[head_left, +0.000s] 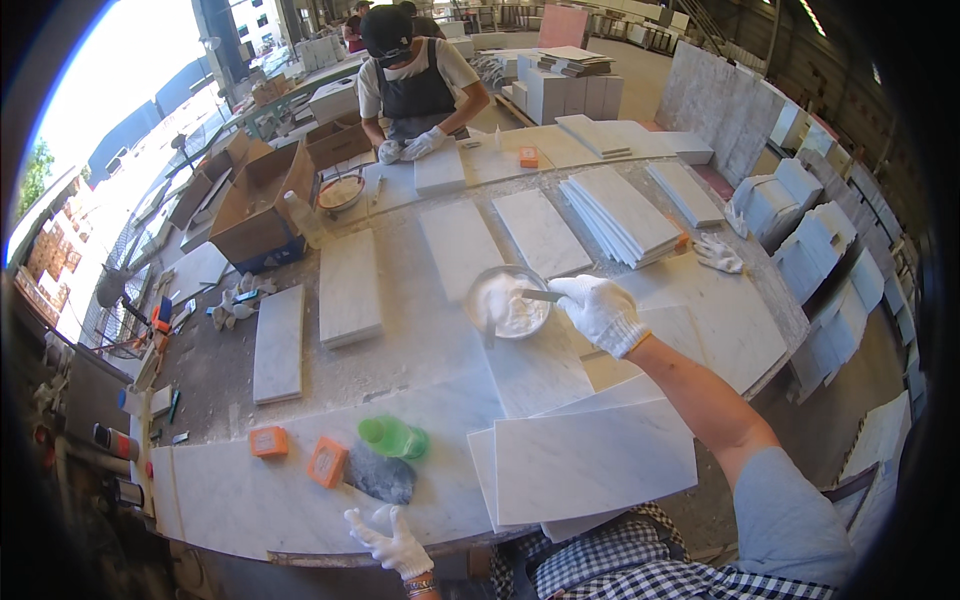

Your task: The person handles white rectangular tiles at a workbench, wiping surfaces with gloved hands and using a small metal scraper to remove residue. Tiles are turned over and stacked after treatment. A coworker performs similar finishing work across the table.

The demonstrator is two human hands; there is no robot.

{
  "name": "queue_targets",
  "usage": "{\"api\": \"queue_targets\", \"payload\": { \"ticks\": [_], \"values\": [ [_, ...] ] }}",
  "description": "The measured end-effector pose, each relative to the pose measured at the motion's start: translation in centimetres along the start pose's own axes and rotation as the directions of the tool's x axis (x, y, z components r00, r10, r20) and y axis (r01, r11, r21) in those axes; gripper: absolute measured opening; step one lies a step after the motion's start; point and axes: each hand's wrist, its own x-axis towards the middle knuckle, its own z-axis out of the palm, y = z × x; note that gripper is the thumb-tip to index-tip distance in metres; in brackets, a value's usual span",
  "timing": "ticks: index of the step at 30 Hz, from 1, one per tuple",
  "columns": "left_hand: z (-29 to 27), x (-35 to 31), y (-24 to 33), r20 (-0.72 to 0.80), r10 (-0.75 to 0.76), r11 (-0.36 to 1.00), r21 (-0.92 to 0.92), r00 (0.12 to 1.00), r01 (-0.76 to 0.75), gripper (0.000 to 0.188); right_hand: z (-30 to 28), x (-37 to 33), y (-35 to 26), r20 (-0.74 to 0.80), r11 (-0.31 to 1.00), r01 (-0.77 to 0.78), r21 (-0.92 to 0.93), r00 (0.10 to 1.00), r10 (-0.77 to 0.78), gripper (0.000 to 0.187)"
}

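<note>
My right hand, in a white knit glove, grips a putty knife whose blade reaches over a round bowl of white paste. A second flat grey strip leans at the bowl's near edge; its kind is unclear. The bowl stands on a white marble slab. At the table's front edge my left hand, also gloved, is open with fingers spread and holds nothing. Just beyond it lie a dark grey flat patch or pad, a green bottle on its side and an orange block.
Marble tiles overlap in front of me. More tiles lie stacked across the table. A cardboard box and clear bottle stand far left. Across the table a person in white gloves handles a tile. Slabs lean at right.
</note>
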Motion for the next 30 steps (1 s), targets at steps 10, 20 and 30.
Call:
{"api": "queue_targets", "payload": {
  "ticks": [10,20,30],
  "values": [
    [2.2,0.8,-1.9,-0.042,0.111,0.994,-0.011,0.993,-0.111,0.018,-1.0,-2.1,0.3,0.472,0.427,-0.681,0.595,0.726,0.501,0.033],
    [2.3,1.0,-0.7,-0.005,0.19,0.978,0.088,0.982,-0.189,0.017,1.1,-1.2,0.8,0.574,0.302,-0.733,0.609,0.67,0.471,0.033],
    [2.1,0.8,-1.6,-0.012,0.205,0.975,0.089,0.979,-0.203,0.008,-1.3,-2.6,0.4,0.535,0.316,-0.688,0.653,0.714,0.451,0.035]
  ]
}}
